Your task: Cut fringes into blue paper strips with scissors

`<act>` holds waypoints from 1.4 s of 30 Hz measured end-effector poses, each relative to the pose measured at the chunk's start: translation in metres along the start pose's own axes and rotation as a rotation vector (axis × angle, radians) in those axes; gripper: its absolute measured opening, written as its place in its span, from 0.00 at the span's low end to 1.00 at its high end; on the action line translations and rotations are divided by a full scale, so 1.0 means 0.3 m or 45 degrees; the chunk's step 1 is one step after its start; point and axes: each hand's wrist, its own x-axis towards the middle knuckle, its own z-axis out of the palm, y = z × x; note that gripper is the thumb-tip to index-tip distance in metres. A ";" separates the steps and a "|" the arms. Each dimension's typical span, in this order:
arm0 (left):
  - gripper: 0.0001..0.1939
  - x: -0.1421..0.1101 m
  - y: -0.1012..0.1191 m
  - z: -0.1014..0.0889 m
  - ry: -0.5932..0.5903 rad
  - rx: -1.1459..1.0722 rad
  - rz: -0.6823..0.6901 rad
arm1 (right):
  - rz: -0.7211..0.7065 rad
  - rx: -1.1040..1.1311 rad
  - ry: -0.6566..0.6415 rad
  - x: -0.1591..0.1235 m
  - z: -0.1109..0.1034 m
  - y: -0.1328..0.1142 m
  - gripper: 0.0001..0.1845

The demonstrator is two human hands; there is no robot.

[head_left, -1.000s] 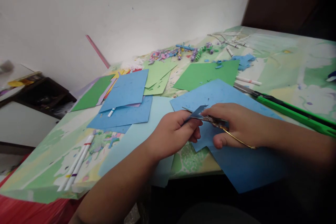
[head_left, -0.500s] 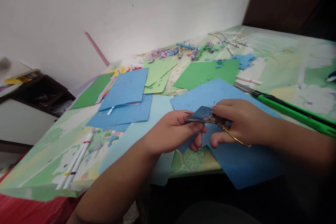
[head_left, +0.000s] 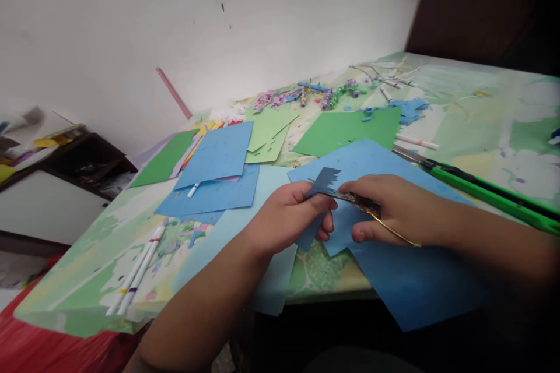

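Note:
My left hand [head_left: 291, 213] pinches a folded piece of blue paper [head_left: 322, 181] between thumb and fingers. Short slits fringe the paper's upper right edge. In my right hand [head_left: 389, 207] is a pair of scissors [head_left: 366, 204] with a gold-coloured handle loop, its blades pointing left against the paper by my left thumb. How far the blades are parted is hard to make out. Below both hands, a large blue sheet [head_left: 420, 285] overhangs the table's front edge, and a pale blue sheet [head_left: 273, 285] lies beside it.
A green box cutter [head_left: 494, 195] lies on the right. Behind are a green sheet [head_left: 345, 131], light green paper [head_left: 269, 128] and paper scraps [head_left: 273, 99]. More blue sheets [head_left: 214, 154] and two white markers [head_left: 140, 274] are on the left, atop the patterned tablecloth [head_left: 79, 268].
The blue paper has turned more upright, and its fringed edge now shows clearly. The scissors have shifted to its lower side. The whole view has moved slightly.

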 end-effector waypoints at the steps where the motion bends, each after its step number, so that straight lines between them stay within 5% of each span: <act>1: 0.07 0.001 -0.001 0.004 0.026 0.026 0.016 | -0.006 0.006 -0.004 -0.001 0.000 0.000 0.30; 13: 0.06 -0.003 0.002 0.017 0.037 0.171 -0.014 | -0.074 -0.111 0.109 -0.013 0.015 0.010 0.34; 28: 0.09 0.001 -0.016 -0.028 -0.416 -0.260 -0.096 | -0.175 -0.147 0.206 -0.013 0.011 0.010 0.33; 36: 0.09 0.001 -0.010 -0.015 -0.101 -0.221 -0.012 | -0.025 -0.039 0.090 -0.009 -0.011 0.003 0.32; 42: 0.06 0.006 -0.006 0.000 -0.011 0.017 0.021 | 0.002 -0.023 0.030 -0.006 -0.011 -0.004 0.30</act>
